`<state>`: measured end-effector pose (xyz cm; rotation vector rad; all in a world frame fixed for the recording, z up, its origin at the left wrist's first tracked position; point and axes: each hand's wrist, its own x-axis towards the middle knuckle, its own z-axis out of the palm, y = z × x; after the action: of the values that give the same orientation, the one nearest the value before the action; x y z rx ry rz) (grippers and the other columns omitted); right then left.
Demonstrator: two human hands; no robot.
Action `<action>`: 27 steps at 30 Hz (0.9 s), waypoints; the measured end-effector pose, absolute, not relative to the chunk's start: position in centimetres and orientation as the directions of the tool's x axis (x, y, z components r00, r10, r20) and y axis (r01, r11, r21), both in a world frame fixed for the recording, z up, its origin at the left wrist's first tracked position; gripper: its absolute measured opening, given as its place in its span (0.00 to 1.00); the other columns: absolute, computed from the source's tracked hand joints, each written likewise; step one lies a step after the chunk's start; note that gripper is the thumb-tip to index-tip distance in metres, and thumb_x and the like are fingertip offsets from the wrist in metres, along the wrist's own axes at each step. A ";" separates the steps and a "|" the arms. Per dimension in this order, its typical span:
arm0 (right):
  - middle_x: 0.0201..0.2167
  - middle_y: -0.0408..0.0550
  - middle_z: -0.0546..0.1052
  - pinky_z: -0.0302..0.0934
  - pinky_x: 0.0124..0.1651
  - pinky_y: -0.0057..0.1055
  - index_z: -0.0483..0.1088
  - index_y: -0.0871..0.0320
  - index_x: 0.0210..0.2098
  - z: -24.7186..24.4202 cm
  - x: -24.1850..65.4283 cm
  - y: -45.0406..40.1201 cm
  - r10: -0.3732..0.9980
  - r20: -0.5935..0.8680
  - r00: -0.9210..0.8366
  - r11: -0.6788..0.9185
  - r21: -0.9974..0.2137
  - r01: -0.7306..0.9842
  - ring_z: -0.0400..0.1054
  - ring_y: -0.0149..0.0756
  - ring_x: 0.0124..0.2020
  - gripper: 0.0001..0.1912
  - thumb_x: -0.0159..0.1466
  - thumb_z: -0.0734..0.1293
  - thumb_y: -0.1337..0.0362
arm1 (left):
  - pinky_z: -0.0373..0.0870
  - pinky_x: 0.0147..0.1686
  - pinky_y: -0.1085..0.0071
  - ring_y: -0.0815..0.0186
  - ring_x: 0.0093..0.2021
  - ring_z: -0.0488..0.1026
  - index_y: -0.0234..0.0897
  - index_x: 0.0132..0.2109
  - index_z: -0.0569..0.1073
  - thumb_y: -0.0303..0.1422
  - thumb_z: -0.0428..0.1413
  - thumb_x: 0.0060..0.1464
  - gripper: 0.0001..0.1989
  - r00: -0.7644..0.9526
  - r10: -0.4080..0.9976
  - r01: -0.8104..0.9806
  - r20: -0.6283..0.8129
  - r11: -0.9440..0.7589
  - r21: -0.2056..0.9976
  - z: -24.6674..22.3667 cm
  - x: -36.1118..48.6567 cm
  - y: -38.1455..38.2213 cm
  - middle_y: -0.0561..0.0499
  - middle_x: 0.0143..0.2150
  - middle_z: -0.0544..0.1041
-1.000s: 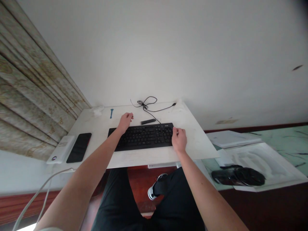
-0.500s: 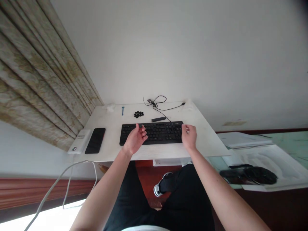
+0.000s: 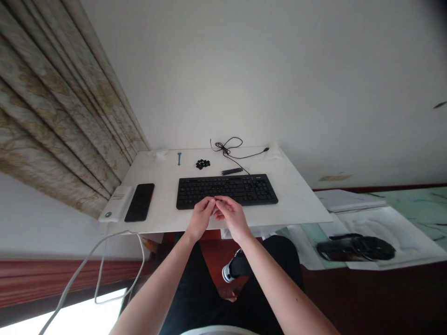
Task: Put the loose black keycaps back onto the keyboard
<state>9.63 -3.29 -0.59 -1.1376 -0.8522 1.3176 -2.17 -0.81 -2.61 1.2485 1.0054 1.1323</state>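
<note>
My left hand and my right hand meet fingertip to fingertip in front of the black keyboard. Both are closed in a pinch; whatever lies between the fingers is hidden or too small to make out. They cover part of the keyboard's front edge. Behind the keyboard lies a small pile of black keycaps. To its right rests a dark narrow bar. A bundled black cable runs from the keyboard and ends in a plug. Farther left is a small blue tool.
A black phone and a white box-shaped device sit at the white table's left side. A pale cable loops below them. Right of the table, a black glossy object lies on white packaging. Patterned curtains hang on the left.
My right hand has left the keyboard's right end and moved left to meet my left hand. My left hand has come down toward the front edge, its fingers now pinched.
</note>
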 end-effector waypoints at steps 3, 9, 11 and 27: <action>0.29 0.45 0.79 0.67 0.28 0.32 0.77 0.55 0.36 -1.2 9.4 -3.4 0.973 -0.189 0.131 -0.130 -0.922 -0.366 0.71 0.34 0.26 0.19 0.50 0.76 0.50 | 0.65 0.36 0.70 0.66 0.33 0.68 0.37 0.37 0.78 0.48 0.52 0.62 0.20 0.226 0.969 0.053 0.100 -0.115 0.992 -2.8 -2.7 -1.0 0.50 0.31 0.74; 0.30 0.46 0.78 0.68 0.30 0.32 0.79 0.55 0.37 -1.9 12.3 -3.4 0.963 -0.186 0.193 -0.110 -0.930 -0.351 0.70 0.32 0.27 0.19 0.49 0.77 0.52 | 0.66 0.49 0.57 0.56 0.45 0.72 0.40 0.51 0.77 0.41 0.48 0.66 0.17 0.348 0.845 0.557 0.407 -0.535 0.635 -4.0 -4.7 0.2 0.43 0.42 0.77; 0.29 0.45 0.78 0.68 0.30 0.32 0.79 0.56 0.38 -2.2 15.4 -3.0 0.956 -0.165 0.243 -0.096 -0.957 -0.273 0.69 0.32 0.27 0.20 0.49 0.77 0.52 | 0.65 0.53 0.53 0.53 0.50 0.71 0.40 0.53 0.76 0.40 0.48 0.65 0.17 0.354 0.821 0.676 0.448 -0.556 0.484 -4.7 -5.5 0.8 0.41 0.46 0.76; 0.29 0.46 0.81 0.65 0.40 0.34 0.79 0.57 0.28 -2.0 30.7 7.1 1.000 -0.009 -0.018 0.005 -0.736 0.677 0.72 0.37 0.32 0.06 0.54 0.70 0.62 | 0.54 0.65 0.47 0.50 0.61 0.67 0.34 0.59 0.70 0.40 0.49 0.65 0.21 0.404 0.792 0.802 0.458 -0.547 0.239 -6.3 -4.6 2.2 0.37 0.59 0.72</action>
<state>30.71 7.13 -2.05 -1.7251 -1.7492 0.7769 -4.57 2.16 -6.27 2.6475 1.5036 0.8467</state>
